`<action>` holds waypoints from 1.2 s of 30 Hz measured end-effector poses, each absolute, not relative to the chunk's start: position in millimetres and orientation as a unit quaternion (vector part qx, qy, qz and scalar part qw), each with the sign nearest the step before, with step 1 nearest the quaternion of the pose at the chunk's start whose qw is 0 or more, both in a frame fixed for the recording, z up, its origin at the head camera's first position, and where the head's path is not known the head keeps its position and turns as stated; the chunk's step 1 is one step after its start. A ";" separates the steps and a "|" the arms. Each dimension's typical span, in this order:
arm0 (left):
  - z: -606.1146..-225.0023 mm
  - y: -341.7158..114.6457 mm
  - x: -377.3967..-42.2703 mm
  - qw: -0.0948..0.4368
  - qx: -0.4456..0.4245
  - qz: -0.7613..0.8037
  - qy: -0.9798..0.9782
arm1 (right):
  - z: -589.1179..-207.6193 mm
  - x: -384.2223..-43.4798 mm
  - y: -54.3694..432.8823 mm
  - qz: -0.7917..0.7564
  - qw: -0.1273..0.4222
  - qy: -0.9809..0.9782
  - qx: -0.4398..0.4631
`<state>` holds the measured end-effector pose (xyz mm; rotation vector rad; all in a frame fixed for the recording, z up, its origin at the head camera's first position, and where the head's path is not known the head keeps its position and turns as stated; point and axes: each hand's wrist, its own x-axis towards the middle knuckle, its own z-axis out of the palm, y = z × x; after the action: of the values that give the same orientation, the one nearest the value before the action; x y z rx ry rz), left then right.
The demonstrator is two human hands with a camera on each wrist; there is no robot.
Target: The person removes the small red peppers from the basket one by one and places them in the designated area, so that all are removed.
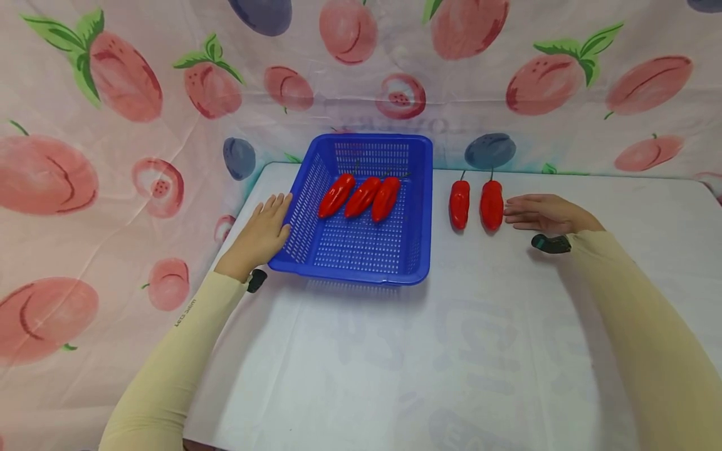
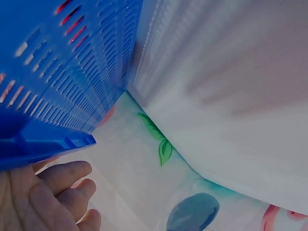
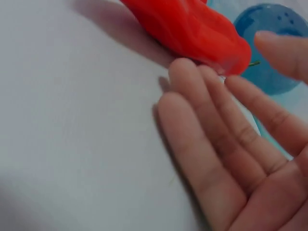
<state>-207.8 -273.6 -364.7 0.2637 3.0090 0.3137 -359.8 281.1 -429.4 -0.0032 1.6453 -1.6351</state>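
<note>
Our relaxed left hand (image 1: 258, 235) touches the blue basket (image 1: 422, 216) at left; our unclenched, empty right hand (image 1: 549, 214) could roll the adjacent red pepper (image 1: 492, 207) by nudging it.

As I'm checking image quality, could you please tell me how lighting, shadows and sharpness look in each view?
Head view: bright, with small glints on the red peppers in the blue basket and soft shadow beside the right sleeve; left wrist view: dimmer, blurred shadow streaks across the white tabletop; right wrist view: dim, right hand slightly soft.
</note>
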 end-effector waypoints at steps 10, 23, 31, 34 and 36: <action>-365.4 -274.2 -208.0 0.049 0.089 0.102 0.990 | -436.6 -352.3 289.6 -0.691 0.375 0.616 -0.052; -366.2 -274.5 -208.2 0.050 0.087 0.105 0.989 | -433.3 -353.3 288.3 -0.703 0.369 0.607 -0.028; -366.8 -275.6 -207.4 0.047 0.087 0.105 0.990 | -419.7 -355.6 285.7 -0.670 0.353 0.646 -0.100; -366.7 -275.7 -207.0 0.045 0.089 0.106 0.989 | -415.8 -356.6 283.9 -0.651 0.347 0.662 -0.133; -366.5 -275.5 -207.0 0.044 0.092 0.108 0.989 | -413.9 -356.7 282.2 -0.639 0.348 0.669 -0.152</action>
<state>-207.0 -275.5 -366.5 0.2798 3.0222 0.3304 -356.7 282.2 -413.9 -0.3929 1.7342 -1.6566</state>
